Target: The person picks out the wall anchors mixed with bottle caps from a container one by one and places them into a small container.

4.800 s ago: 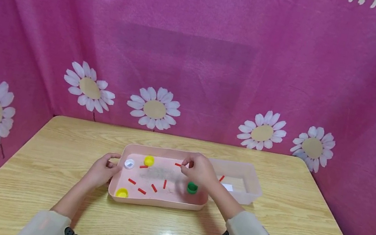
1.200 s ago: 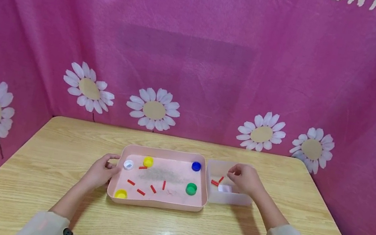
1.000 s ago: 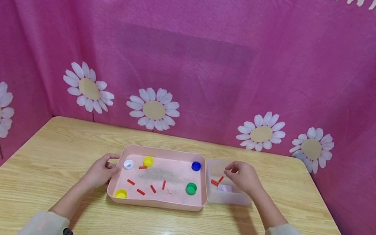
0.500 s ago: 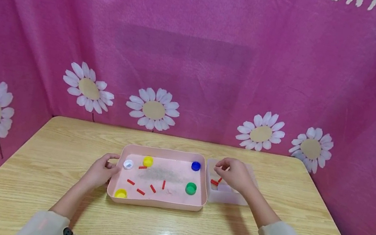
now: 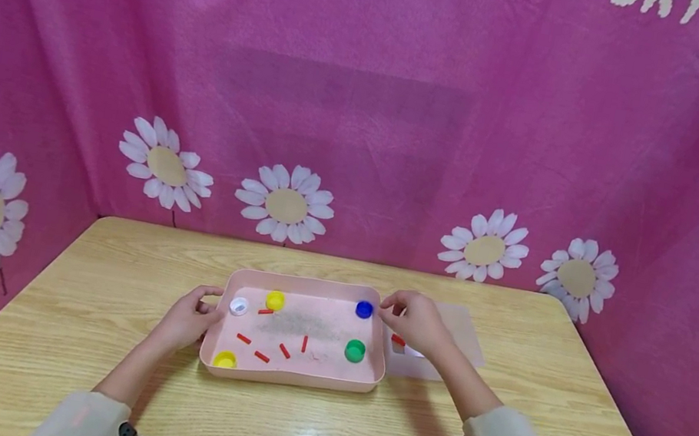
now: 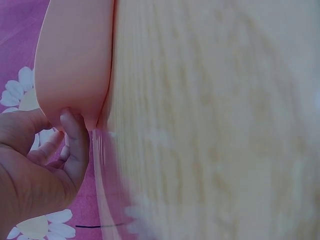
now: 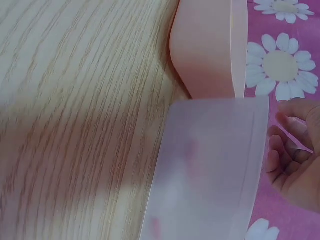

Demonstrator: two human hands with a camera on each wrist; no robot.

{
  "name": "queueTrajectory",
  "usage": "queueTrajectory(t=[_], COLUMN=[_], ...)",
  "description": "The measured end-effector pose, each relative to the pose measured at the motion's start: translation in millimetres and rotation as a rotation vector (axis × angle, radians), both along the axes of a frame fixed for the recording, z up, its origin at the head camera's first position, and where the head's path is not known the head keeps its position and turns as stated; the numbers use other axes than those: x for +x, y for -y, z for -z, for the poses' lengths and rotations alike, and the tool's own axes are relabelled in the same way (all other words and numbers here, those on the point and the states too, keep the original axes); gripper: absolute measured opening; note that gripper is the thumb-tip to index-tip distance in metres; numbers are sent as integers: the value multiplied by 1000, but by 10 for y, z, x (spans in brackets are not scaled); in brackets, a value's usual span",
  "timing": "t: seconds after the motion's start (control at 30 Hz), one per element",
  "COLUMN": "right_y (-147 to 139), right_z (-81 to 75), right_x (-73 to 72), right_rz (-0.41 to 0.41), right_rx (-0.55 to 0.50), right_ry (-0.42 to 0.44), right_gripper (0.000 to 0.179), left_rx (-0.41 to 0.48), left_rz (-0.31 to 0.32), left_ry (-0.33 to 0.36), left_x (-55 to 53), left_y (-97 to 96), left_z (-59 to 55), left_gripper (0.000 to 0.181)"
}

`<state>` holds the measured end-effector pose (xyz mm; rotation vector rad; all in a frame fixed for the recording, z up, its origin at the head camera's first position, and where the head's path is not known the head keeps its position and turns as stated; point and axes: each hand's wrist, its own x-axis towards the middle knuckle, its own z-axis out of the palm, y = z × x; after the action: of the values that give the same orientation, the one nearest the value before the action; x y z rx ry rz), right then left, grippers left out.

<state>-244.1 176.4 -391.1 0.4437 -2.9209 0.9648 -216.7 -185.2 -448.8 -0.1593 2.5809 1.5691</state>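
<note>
A pink tray lies on the table. My left hand holds its left end; in the left wrist view a finger presses the outer wall and the thumb is at the rim. My right hand hovers over the translucent box, fingertips close to the tray's right wall. In the right wrist view its fingers are loosely bent, with nothing visible between them. Several short red sticks lie scattered in the tray. More red sticks lie in the box, partly hidden by the right hand.
Inside the tray sit a blue cap, a green cap, a white cap and two yellow caps. The box adjoins the tray's right side. A pink flowered curtain hangs behind the wooden table.
Earlier the right hand pinched a red stick over the tray; later that hand was over the box, where more red sticks lay. Since then it has moved left toward the tray. The left hand stays put.
</note>
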Motion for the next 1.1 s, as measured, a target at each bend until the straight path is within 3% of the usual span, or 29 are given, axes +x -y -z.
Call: queueTrajectory(t=[0.73,1.1], right_y=[413,597], right_z=[94,204], right_x=[73,104], right_rz=[-120,-250], right_rx=[-34,-15], right_ry=[-64,-114], right_gripper=[7,6], left_rx=[16,17], left_rz=[2,0], left_ry=[-12,-17], left_x=[7,3], left_y=[3,2], left_z=[4,8], left_gripper=[42,41])
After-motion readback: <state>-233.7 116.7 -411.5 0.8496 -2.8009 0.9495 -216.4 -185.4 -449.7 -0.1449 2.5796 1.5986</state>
